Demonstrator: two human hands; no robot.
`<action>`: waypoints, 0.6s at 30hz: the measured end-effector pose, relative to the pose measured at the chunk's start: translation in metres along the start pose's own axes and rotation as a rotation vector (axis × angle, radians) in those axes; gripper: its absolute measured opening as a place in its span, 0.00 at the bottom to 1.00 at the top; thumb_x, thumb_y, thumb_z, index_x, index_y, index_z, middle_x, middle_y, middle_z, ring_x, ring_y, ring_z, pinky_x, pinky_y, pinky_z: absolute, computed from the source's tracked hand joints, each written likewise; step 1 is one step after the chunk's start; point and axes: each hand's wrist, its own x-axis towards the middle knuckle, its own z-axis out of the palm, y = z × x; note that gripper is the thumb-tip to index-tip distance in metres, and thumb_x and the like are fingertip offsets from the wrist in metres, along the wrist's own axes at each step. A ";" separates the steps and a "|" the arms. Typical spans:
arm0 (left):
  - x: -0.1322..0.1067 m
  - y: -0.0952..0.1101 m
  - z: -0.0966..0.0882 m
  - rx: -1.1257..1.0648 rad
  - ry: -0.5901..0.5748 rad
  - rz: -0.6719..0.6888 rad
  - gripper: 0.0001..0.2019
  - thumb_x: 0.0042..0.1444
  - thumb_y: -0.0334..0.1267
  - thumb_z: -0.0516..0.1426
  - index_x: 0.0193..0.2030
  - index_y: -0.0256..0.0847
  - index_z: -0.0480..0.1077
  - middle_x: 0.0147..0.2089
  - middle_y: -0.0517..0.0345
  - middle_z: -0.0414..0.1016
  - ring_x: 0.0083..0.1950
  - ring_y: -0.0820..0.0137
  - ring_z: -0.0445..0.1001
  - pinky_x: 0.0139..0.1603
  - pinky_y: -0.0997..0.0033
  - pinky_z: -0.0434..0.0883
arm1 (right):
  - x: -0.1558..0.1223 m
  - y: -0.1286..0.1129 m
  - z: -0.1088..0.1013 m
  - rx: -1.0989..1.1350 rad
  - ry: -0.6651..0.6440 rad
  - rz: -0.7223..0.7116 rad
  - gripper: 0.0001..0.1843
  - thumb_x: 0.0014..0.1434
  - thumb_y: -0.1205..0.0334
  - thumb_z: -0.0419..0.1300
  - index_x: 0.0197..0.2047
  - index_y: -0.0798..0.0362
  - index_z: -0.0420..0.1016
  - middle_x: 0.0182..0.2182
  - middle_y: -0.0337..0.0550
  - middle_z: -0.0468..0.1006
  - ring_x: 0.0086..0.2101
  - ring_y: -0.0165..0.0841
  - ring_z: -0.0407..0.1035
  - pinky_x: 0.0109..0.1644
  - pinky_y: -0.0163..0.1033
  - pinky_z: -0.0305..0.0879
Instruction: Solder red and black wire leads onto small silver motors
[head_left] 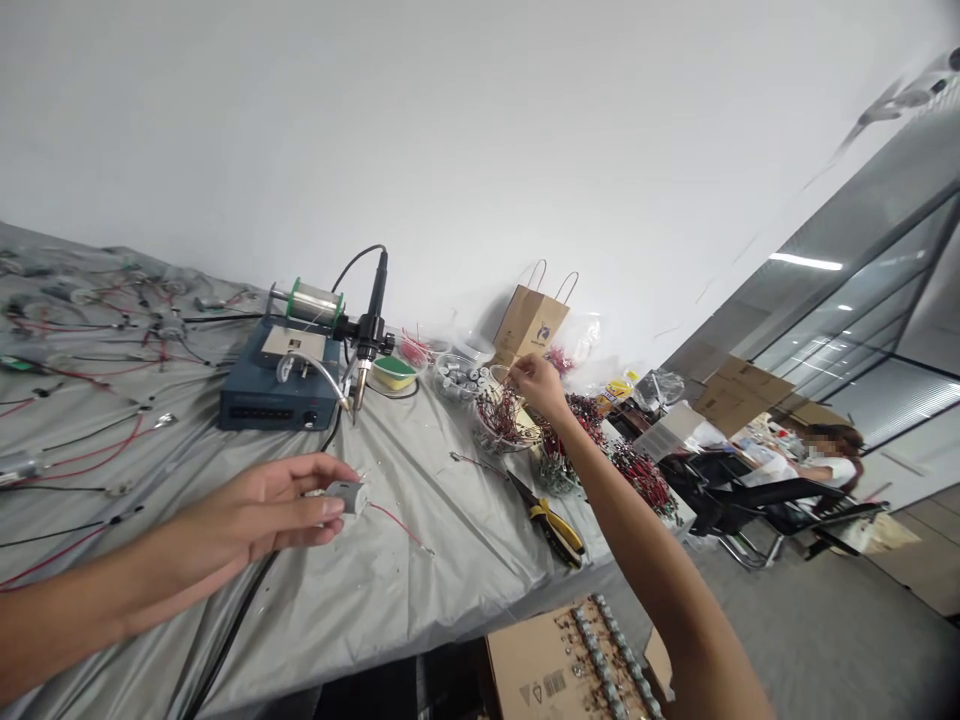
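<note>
My left hand [289, 510] is closed around a small grey motor [349, 495], thumb on one side and fingers on the other. A red wire [401, 522] trails from the motor to the right, over the covered table. My right hand [536, 383] reaches out above a clear tub of short red and black wires [504, 420]. Its fingers are pinched together, and whatever is between them is too small to make out. Left of the right hand stands a tub of small metal cylinders [459, 378]. Black-and-yellow pliers [555, 528] lie below the tubs.
A blue soldering station [259, 385] carries a solder spool [315, 303] and an upright soldering iron [373, 320]. Beside it sits a green-and-yellow sponge [394, 372]. Wired motors lie at the left. A paper bag [529, 322] leans on the wall. A cardboard box [536, 665] is below the table edge; a person sits far right.
</note>
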 end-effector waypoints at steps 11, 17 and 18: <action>-0.004 0.005 0.005 0.063 -0.002 0.014 0.26 0.47 0.53 0.79 0.51 0.48 0.84 0.47 0.54 0.80 0.47 0.62 0.80 0.50 0.67 0.85 | -0.005 -0.030 0.000 -0.113 -0.030 -0.051 0.18 0.73 0.53 0.66 0.60 0.54 0.77 0.54 0.48 0.81 0.48 0.39 0.80 0.53 0.50 0.81; -0.004 0.002 0.002 0.064 0.006 -0.001 0.25 0.46 0.54 0.79 0.50 0.48 0.85 0.46 0.53 0.80 0.47 0.61 0.80 0.49 0.65 0.85 | -0.084 -0.068 0.008 -0.278 -0.286 -0.160 0.15 0.74 0.54 0.65 0.57 0.53 0.79 0.52 0.47 0.82 0.47 0.38 0.80 0.54 0.50 0.80; -0.004 0.001 0.001 0.070 0.004 -0.003 0.25 0.46 0.54 0.78 0.49 0.48 0.85 0.46 0.53 0.80 0.47 0.61 0.80 0.49 0.65 0.85 | -0.100 -0.072 0.014 -0.310 -0.365 -0.170 0.14 0.73 0.54 0.66 0.55 0.53 0.79 0.50 0.46 0.83 0.45 0.37 0.80 0.52 0.49 0.80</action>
